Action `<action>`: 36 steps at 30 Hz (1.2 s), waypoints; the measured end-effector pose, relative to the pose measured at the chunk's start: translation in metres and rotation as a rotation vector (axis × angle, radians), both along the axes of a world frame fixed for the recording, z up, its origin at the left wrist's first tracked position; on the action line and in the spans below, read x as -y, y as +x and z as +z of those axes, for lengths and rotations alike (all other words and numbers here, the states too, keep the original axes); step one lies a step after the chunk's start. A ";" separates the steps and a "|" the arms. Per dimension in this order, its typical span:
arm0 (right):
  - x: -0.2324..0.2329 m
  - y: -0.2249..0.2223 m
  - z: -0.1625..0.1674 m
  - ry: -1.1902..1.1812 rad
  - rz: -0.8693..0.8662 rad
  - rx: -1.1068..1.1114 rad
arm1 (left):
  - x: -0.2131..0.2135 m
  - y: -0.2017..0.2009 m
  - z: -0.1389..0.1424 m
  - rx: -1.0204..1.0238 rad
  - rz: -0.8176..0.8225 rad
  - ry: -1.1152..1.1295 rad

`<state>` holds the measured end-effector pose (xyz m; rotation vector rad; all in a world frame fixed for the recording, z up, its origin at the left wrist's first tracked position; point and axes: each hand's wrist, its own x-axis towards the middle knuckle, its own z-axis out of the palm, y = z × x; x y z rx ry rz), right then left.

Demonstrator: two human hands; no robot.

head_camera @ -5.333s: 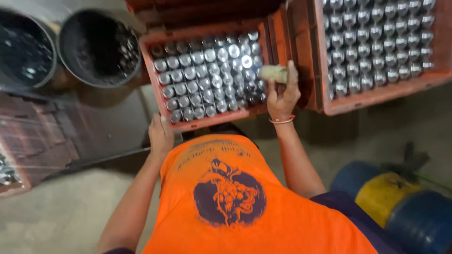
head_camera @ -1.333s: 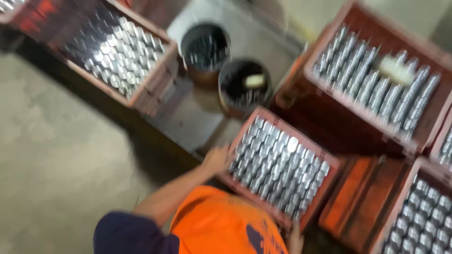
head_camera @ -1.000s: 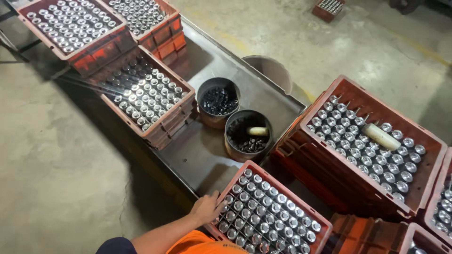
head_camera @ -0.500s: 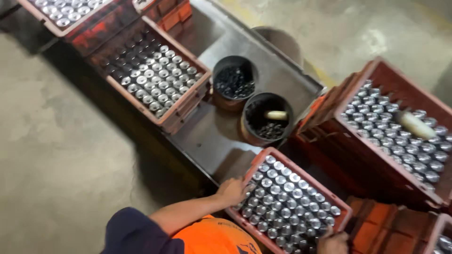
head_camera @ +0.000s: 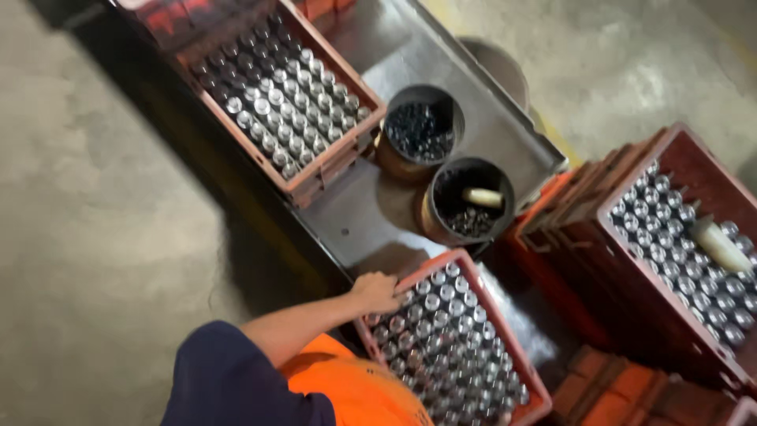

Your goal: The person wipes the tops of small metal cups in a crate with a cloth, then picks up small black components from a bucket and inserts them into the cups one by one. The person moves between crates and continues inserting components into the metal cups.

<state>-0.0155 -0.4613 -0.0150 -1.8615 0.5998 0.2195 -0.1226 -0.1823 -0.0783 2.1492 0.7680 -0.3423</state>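
left hand (head_camera: 377, 292) remains clamped on the corner of the red plastic crate of silver-capped bottles (head_camera: 453, 347), now drawn nearer the body beside the grey metal tabletop (head_camera: 359, 225); right hand is out of view.

**A factory or bottling-plant floor**

Bare, stained concrete floor (head_camera: 95, 221) fills the left of the frame. A long metal work table (head_camera: 378, 213) runs diagonally through the centre, carrying two round tubs of small dark parts (head_camera: 420, 130). Red plastic crates packed with rows of silvery capped containers (head_camera: 288, 95) sit upper left, lower centre and at the right, some stacked.
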 end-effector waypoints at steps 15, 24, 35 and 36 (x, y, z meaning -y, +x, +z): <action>-0.077 0.022 0.014 0.135 0.261 0.014 | -0.068 0.018 0.090 -0.054 -0.101 -0.011; -0.189 -0.013 0.006 0.096 0.314 0.054 | -0.284 -0.036 0.159 -0.017 -0.015 0.130; -0.418 -0.012 0.036 0.070 0.506 0.137 | -0.512 -0.093 0.169 0.054 0.239 0.177; -0.426 -0.012 0.039 0.122 0.494 0.111 | -0.522 -0.093 0.165 0.031 0.204 0.187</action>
